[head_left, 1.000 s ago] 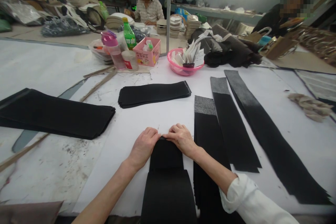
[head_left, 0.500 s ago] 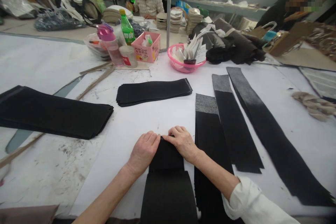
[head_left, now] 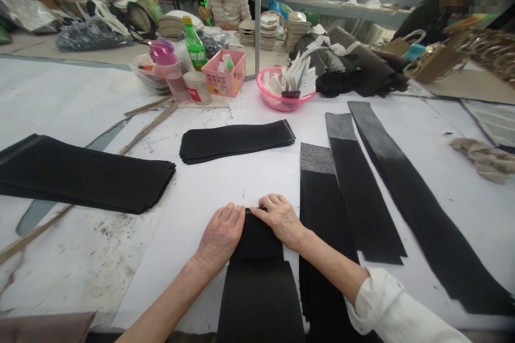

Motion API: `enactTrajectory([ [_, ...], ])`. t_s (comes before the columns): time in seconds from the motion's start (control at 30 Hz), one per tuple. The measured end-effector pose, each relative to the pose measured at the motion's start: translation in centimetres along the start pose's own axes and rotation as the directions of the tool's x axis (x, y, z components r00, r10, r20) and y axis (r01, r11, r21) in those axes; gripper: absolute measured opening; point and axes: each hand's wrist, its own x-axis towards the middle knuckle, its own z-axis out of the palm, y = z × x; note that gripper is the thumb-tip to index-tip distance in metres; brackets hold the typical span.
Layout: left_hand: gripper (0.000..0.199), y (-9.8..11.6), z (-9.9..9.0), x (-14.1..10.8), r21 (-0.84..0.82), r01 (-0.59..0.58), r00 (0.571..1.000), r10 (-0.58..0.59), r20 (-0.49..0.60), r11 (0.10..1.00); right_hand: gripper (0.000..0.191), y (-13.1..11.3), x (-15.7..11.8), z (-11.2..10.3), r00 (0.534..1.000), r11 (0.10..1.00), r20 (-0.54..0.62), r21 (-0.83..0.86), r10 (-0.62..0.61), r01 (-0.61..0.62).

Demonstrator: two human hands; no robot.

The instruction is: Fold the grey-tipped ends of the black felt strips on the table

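A black fabric strip (head_left: 259, 238) lies straight in front of me, with its far edge between my two hands. My left hand (head_left: 221, 233) pinches the left corner of that edge, fingers pressed together. At the right part of the same edge, my right hand (head_left: 280, 221) grips the cloth with thumb and bent fingers. Nearer to me, a wider black panel (head_left: 259, 300) meets or overlaps the strip; how they join I cannot tell. Just right of my right forearm lies a stack of black pieces (head_left: 325, 214) with a grey speckled end, partly covered by the arm.
Black stacks lie at left (head_left: 84, 174) and beyond my hands (head_left: 237, 141). Two long grey-ended black strips (head_left: 366, 193) (head_left: 426, 203) lie at right. Farther back stand a pink basin (head_left: 281, 102), a pink box (head_left: 225, 75), bottles (head_left: 195, 45) and a metal pole (head_left: 258, 16). Two people sit beyond.
Both hands keep their hold on the strip's far edge, with hardly any movement. The whole view has shifted very slightly.
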Motion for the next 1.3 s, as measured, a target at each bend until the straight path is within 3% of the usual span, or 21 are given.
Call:
enactTrajectory([
  [0.7, 0.034, 1.1, -0.5, 0.5, -0.124, 0.045, 0.999, -0.045, 0.002, 0.991, 0.02, 0.0, 0.0, 0.4, 1.0, 1.0, -0.015, 0.014, -0.007, 0.007],
  [1.0, 0.043, 1.0, -1.4, 1.2, -0.11, 0.03, 0.993, -0.018, 0.113, 0.993, 0.019, 2.8, -0.7, -0.5, 0.997, 0.992, -0.001, 0.098, -0.083, 0.083],
  [1.3, 0.042, 1.2, -1.3, 1.6, -0.079, -0.035, 0.994, 0.043, 0.098, 0.996, 0.022, 2.2, -1.0, -0.9, 0.992, 0.993, 0.038, -0.015, -0.118, 0.119],
])
